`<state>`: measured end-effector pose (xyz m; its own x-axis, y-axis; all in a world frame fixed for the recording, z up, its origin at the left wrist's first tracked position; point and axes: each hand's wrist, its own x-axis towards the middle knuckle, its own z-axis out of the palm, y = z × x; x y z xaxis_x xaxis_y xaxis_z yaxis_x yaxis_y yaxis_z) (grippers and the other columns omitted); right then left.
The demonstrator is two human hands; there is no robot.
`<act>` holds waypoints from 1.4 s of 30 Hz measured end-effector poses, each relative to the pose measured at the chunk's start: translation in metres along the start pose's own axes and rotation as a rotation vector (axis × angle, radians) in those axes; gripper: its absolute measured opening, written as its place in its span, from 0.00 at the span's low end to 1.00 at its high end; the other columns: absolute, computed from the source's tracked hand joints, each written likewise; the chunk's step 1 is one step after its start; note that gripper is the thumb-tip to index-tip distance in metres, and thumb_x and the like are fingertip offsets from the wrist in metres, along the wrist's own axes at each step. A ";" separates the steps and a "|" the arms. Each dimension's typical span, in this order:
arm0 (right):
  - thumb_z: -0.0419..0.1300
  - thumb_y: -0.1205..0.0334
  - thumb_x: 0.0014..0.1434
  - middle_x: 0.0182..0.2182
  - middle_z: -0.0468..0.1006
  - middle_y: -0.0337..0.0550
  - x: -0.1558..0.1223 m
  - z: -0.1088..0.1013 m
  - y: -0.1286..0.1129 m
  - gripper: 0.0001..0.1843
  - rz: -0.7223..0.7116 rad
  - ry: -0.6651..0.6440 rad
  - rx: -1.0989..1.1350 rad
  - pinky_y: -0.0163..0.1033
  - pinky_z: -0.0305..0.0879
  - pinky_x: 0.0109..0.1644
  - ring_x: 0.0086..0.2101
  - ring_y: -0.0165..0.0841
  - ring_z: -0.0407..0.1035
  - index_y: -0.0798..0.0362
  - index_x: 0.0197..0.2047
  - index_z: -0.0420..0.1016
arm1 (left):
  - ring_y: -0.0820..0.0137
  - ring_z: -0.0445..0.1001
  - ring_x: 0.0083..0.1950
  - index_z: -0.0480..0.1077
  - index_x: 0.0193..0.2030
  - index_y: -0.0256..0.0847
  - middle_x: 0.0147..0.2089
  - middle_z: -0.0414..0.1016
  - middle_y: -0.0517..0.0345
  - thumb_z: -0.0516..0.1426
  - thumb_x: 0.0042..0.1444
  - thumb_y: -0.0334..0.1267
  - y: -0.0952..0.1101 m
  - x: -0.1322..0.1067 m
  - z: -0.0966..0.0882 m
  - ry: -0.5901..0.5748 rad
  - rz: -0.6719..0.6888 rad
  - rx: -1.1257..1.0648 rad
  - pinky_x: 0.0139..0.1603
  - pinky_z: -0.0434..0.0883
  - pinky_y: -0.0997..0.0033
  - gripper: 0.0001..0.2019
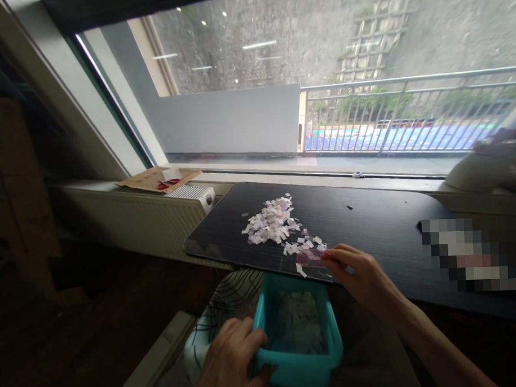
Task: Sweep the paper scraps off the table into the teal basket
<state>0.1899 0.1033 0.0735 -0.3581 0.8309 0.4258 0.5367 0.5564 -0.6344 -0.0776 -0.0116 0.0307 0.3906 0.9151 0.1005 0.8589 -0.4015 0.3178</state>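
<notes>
My left hand grips the near left corner of a teal plastic bin, held just below the edge of the black table. Paper scraps lie inside the bin. My right hand rests at the table's front edge, fingers closed on a small pink piece that I cannot make out clearly. A pile of small white and pink paper scraps lies on the table just beyond, with a trail of scraps running toward my right hand.
A white radiator runs under the window sill at the left. Red-handled scissors lie on a piece of cardboard on the sill. A pixelated patch covers the table's right part. A dark floor lies at the left.
</notes>
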 end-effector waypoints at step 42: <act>0.53 0.60 0.61 0.29 0.73 0.40 0.003 0.007 0.010 0.12 0.069 0.159 -0.102 0.32 0.62 0.32 0.27 0.28 0.66 0.54 0.36 0.76 | 0.63 0.65 0.38 0.66 0.32 0.43 0.34 0.66 0.60 0.58 0.47 0.28 0.009 0.011 -0.006 0.055 0.020 -0.021 0.41 0.64 0.64 0.07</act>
<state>0.1887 0.1110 0.0642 -0.1970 0.8518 0.4854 0.6334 0.4885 -0.6001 -0.0674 -0.0050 0.0399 0.3881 0.9080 0.1579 0.8441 -0.4190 0.3346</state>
